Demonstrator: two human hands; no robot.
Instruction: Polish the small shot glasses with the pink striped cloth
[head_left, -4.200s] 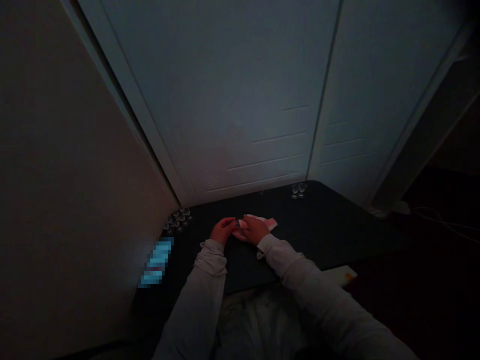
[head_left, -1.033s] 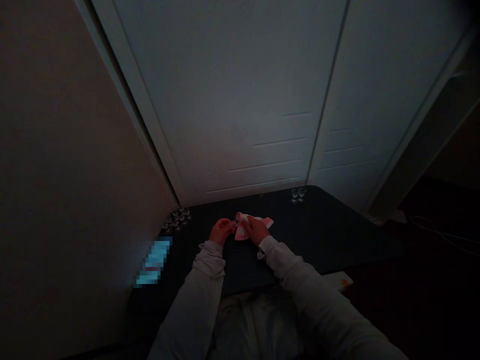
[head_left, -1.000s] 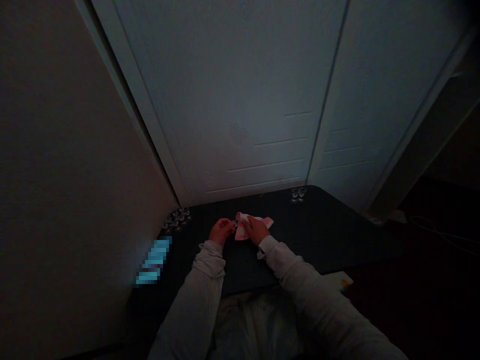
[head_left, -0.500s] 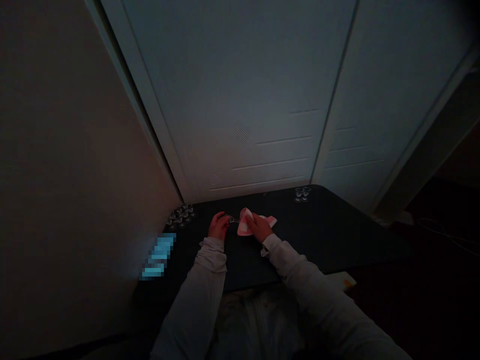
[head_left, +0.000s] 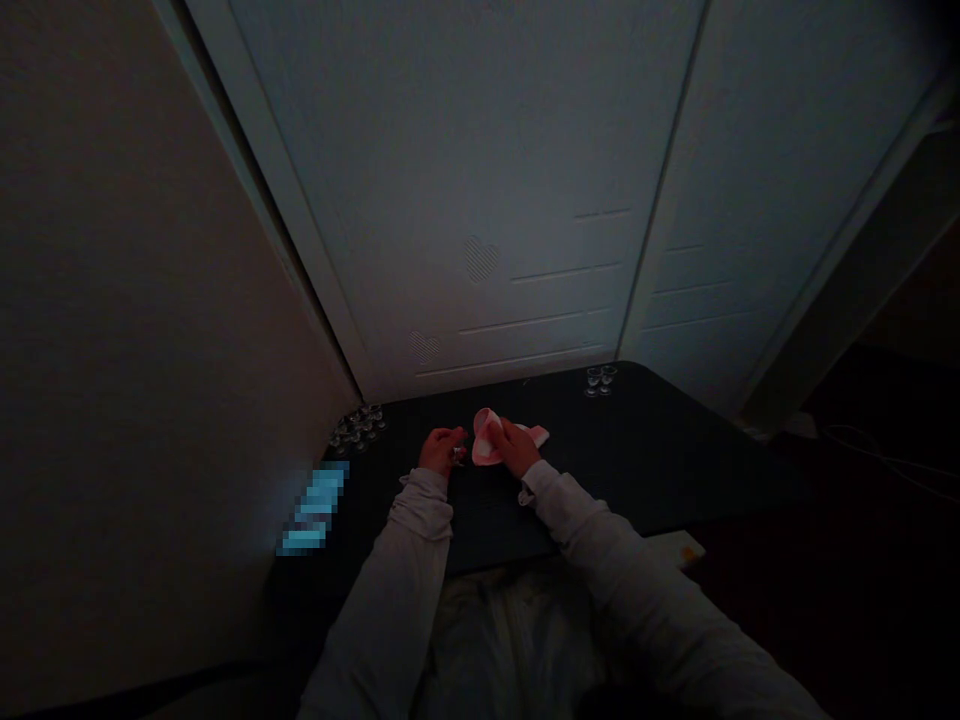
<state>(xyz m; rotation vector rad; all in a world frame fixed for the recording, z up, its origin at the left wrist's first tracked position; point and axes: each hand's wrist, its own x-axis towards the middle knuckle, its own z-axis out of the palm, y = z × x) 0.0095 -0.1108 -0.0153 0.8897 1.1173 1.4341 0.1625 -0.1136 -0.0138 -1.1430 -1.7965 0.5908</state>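
Observation:
Over the middle of the dark table (head_left: 637, 470), my left hand (head_left: 441, 453) is closed round a small stemmed glass (head_left: 459, 456), mostly hidden by the fingers. Just to its right, my right hand (head_left: 517, 448) grips a pink and white cloth (head_left: 487, 450), bunched under the thumb with one end sticking out past the hand. A narrow gap separates the cloth from the glass. Several small stemmed glasses (head_left: 358, 428) stand in a cluster at the table's back left corner. Two more glasses (head_left: 600, 381) stand near the back edge on the right.
A glowing, pixelated screen-like object (head_left: 315, 508) is at the table's left edge. A pale panelled door or cabinet (head_left: 480, 180) rises right behind the table, with a wall (head_left: 150, 350) on the left. Something pale (head_left: 675, 548) juts out at the front edge. A thin cable (head_left: 885, 460) lies at the right.
The glass has come away from the cloth and now sits lower in my left hand's fingers. My right hand still holds the cloth. The camera view has shifted slightly.

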